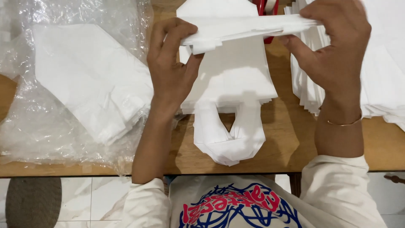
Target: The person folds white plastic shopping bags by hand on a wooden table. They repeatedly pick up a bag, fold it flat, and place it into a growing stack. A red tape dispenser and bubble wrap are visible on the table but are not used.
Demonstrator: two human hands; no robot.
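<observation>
White folded bags [249, 27], a thin flat bundle of them, sit between our two hands at the far middle of the wooden table [287, 135], lifted just above the surface and held level, running left to right. We grip the left end with our left hand [171, 67]: the thumb presses up from the near side and the curled fingers clamp down from the far side, so the stepped edges of the layers stick out between them. Our right hand [335, 46] takes the right end the same way, fingers folded over the top and thumb tucked beneath, pinching the bundle shut. A thin bangle [344, 123] circles the right wrist, and both forearms come out of cream sleeves [337, 185].

Directly below the bundle lies a flat stack of white bags [232, 84], its looped handles [230, 139] pointing toward the near edge of the table. To the right, touching the right wrist's side, a fanned pile of more white bags [379, 63] spreads off toward the far right corner. On the left, a clear plastic wrapper [50, 139] lies crumpled across the table with another folded white pack [88, 80] inside it. A small red object [263, 8] peeks out at the far edge behind the bundle; we cannot tell what it is. Near the bottom left, beyond the table edge, a dark round mat [31, 202] lies on the pale tiled floor [105, 196].
</observation>
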